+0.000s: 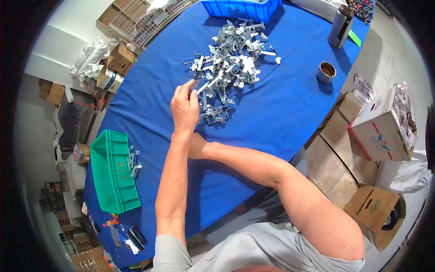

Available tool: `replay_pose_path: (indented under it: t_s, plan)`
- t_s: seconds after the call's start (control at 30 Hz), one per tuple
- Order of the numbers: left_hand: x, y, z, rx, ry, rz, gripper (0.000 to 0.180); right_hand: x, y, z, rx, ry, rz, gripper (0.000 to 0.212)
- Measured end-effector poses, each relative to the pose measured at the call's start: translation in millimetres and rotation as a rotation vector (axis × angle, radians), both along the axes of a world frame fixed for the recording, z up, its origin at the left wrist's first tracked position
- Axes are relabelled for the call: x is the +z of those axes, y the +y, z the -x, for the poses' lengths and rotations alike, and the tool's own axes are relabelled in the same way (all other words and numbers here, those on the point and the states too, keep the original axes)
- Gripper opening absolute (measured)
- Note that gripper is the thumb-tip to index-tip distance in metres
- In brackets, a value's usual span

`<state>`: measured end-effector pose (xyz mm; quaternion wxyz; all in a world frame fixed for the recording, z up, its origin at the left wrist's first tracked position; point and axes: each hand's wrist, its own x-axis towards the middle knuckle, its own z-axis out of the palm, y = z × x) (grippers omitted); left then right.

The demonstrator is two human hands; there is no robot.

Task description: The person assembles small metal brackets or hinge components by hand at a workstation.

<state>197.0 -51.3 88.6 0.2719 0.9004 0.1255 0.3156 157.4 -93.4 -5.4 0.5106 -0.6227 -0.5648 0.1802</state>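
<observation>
A heap of small silvery metal brackets (235,63) lies on the blue cloth-covered table (149,109), with some thin strips and bent arms poking out. My left hand (185,108) reaches to the heap's near left edge. Its fingers are drawn together against the outer brackets, and what sits between the fingertips is too small to make out. Below it, my right hand (196,146) is close to the table, partly covered by my left wrist and forearm. The fingers of that hand are hidden.
A green plastic bin (124,174) stands at left beside several loose brackets (134,163). Beyond the heap is a blue crate (244,11). A steel flask (340,27) and a cup (326,72) stand at right. Cardboard boxes (383,122) sit on the floor.
</observation>
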Motion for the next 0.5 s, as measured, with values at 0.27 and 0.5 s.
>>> replay_pose_path:
  t_s: [0.27,0.5]
  plan:
    - [1,18,39,0.013,-0.2,0.562,0.021,-7,9,5,-0.045,-0.017,0.041,0.016]
    - [-12,75,121,0.124,-0.312,1.015,0.016,3,-7,-8,-0.112,0.161,-0.079,0.015]
